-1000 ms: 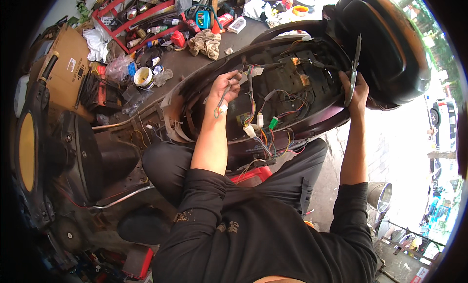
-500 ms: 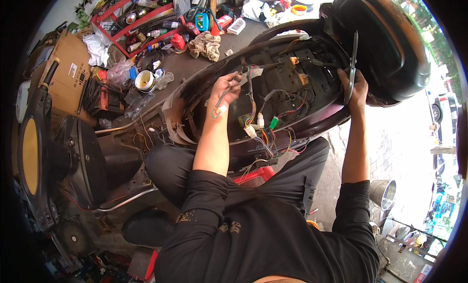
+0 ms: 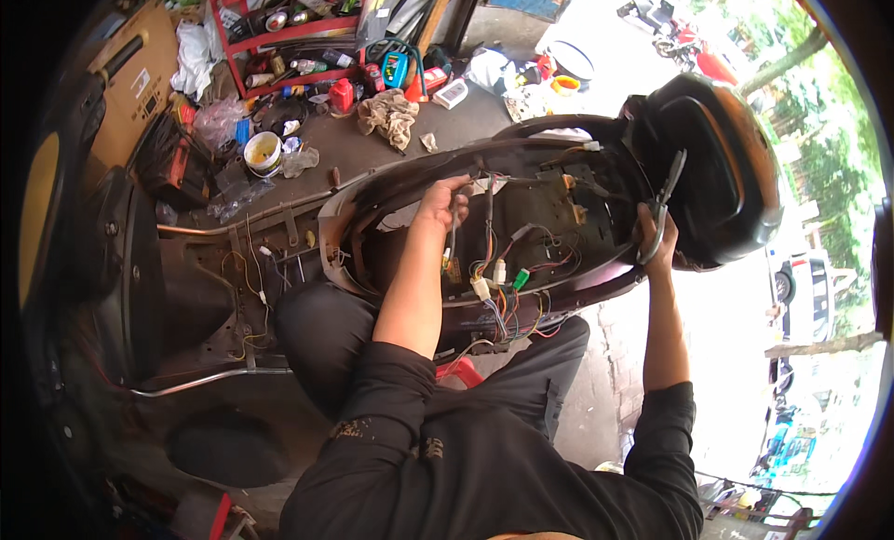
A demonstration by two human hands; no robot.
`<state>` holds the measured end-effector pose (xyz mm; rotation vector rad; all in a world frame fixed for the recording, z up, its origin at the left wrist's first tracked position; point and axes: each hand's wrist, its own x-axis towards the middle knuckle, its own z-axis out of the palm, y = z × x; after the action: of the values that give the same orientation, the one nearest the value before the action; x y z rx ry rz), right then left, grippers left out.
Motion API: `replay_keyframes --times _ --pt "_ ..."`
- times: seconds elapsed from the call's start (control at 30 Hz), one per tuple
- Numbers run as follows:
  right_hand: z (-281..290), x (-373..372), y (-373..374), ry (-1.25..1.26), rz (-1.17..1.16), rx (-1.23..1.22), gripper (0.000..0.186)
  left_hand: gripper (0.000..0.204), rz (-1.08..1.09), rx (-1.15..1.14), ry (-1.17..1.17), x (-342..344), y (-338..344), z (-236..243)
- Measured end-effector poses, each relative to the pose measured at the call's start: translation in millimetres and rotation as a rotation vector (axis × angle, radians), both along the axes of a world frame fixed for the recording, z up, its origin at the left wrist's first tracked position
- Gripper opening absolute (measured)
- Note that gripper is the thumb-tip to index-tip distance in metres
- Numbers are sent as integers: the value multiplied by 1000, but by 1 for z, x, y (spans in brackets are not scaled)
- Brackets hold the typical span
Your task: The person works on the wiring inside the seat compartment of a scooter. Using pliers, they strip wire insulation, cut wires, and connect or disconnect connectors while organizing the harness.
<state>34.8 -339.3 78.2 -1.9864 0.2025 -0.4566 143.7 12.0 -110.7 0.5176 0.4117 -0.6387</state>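
Note:
The open body of a scooter [image 3: 582, 251] lies across my knees' front, its seat off and its wiring bare. Above the left part of the opening, my left hand [image 3: 445, 205] is closed in a pinch on a thin wire [image 3: 454, 237], which hangs down beside the wrist. My right hand [image 3: 657, 237] grips a pair of metal scissors [image 3: 666, 200] at the rear rim, blades pointing up. Between the hands run a wire bundle [image 3: 490, 228], white connectors [image 3: 480, 287] and a green connector [image 3: 521, 278].
A black rear box [image 3: 712, 182] stands right of the scooter's tail. Beyond the scooter are a crumpled cloth [image 3: 386, 118], a white bucket [image 3: 264, 155] and a red rack [image 3: 289, 42] of bottles. The footboard [image 3: 209, 326] extends left, with loose wires.
The whole view has shifted and turned, bringing more of the street into sight. The wire at my left hand hangs straighter. Both hands keep their hold.

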Motion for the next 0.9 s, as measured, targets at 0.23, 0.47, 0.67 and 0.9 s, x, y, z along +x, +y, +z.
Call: replay_keyframes --times 0.23,0.47,0.67,0.9 --pt "18 -6 138 437 426 696 51 16 -22 -13 -29 5 11 -7" --pt "-41 -13 222 1051 545 707 64 8 164 318 -64 -4 4 11" --pt "-67 1 230 1026 462 446 72 9 245 339 -113 0 3 15" --pt "-79 7 235 1020 318 464 74 18 296 620 -268 6 -1 7"
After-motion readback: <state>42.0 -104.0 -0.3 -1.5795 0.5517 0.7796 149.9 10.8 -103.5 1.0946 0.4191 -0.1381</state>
